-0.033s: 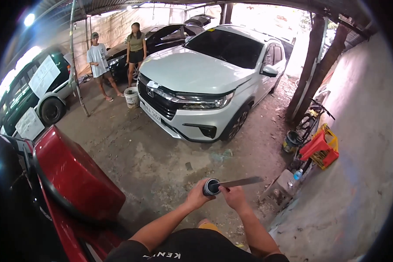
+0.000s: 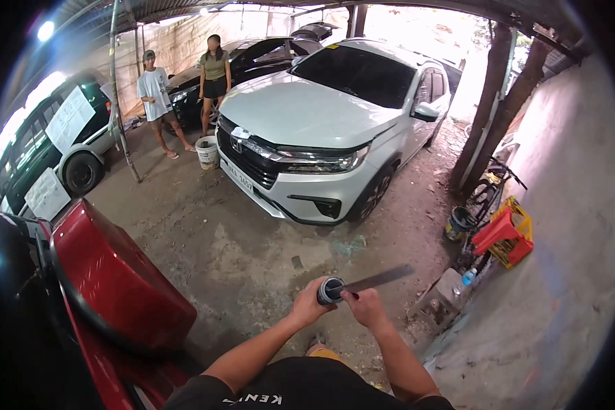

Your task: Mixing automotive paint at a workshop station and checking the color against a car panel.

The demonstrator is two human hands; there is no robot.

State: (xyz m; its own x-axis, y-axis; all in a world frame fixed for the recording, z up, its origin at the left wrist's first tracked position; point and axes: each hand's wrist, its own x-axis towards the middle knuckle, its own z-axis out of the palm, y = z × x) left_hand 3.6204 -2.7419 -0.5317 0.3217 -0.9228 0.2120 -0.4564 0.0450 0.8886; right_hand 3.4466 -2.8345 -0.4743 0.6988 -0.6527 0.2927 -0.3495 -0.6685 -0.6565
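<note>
My left hand point(image 2: 309, 304) is wrapped round a small dark open can point(image 2: 322, 292) with a pale rim, held out in front of my body. A long, flat, grey metal-looking strip point(image 2: 383, 277) lies across the can's mouth, one end at or inside the opening. Its free end points to the right and slightly away from me, smeared by motion. My right hand point(image 2: 364, 307) is closed on the strip close to the can's rim. What is inside the can is too dark to make out.
A white car point(image 2: 307, 113) stands ahead, a red vehicle point(image 2: 116, 273) close on my left. Two people stand beyond a white bucket point(image 2: 207, 152). To the right are a concrete block point(image 2: 439, 301), a water bottle point(image 2: 469, 276), a red-and-yellow crate point(image 2: 504, 234), a bicycle point(image 2: 486, 191) and a wall.
The free end of the strip has swung slightly upward in the picture. My hands stay in nearly the same place, and the whole view has shifted a little.
</note>
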